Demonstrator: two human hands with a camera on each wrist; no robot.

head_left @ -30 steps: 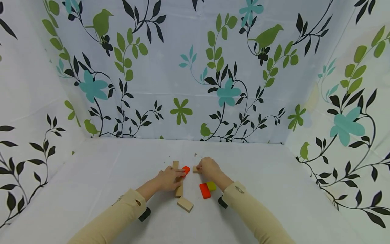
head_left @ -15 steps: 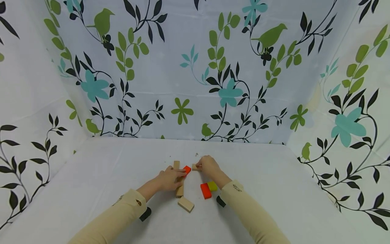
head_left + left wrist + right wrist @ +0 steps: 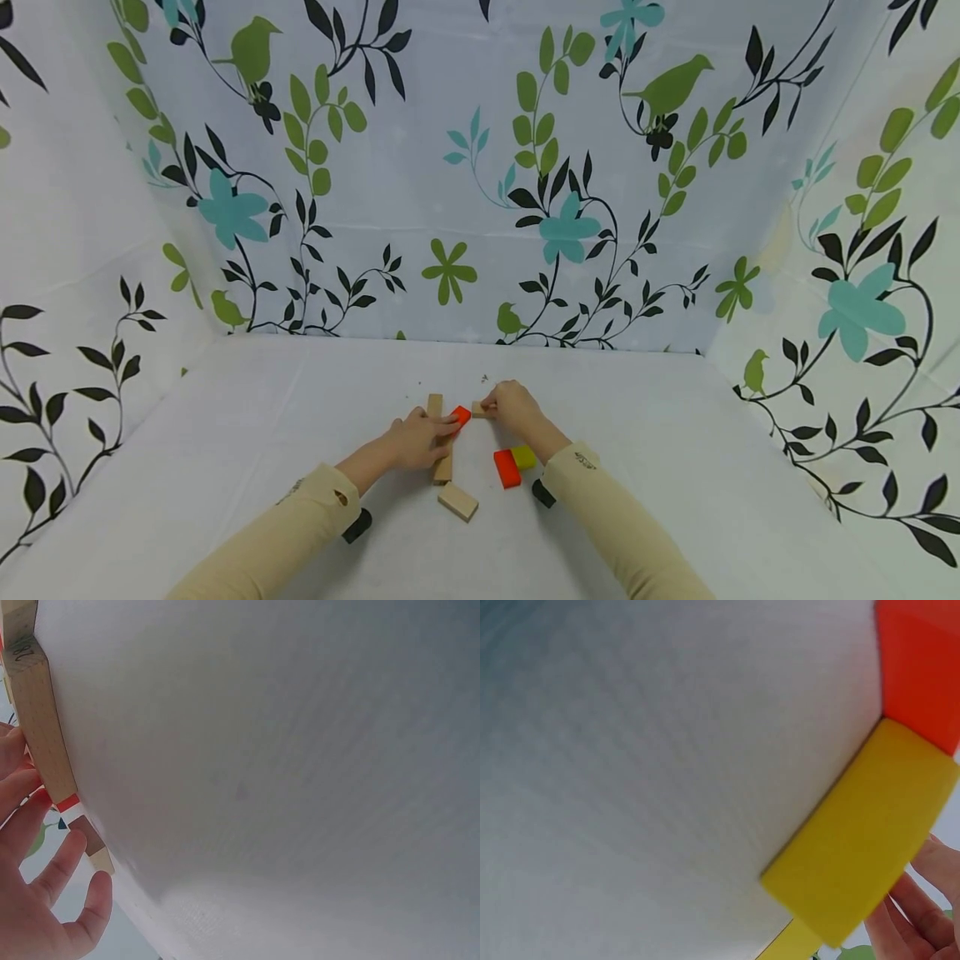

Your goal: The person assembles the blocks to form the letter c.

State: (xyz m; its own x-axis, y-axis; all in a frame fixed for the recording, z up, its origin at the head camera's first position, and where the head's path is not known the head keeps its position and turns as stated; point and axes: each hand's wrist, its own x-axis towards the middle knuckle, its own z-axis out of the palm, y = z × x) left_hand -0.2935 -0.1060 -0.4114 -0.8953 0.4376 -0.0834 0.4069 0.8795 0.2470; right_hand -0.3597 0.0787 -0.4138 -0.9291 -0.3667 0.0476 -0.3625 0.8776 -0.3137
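Observation:
My left hand holds a small red block at its fingertips, beside a line of plain wooden blocks. In the left wrist view, a long wooden block partly hides that grip; the ring and little fingers are bent, away from the blocks. Just to the right of the red block, my right hand pinches a small wooden block, whose right end is hidden by the fingers. In the right wrist view, the hand shows only in part, behind a yellow block.
A second red block touches the yellow block in front of my right forearm. Another wooden block lies angled at the near end of the line. White cloth covers the table, and a leaf-patterned curtain rises behind.
The right hand's wooden block has shifted very slightly away from me and toward the red one. The left hand keeps its place; the whole view has moved a little.

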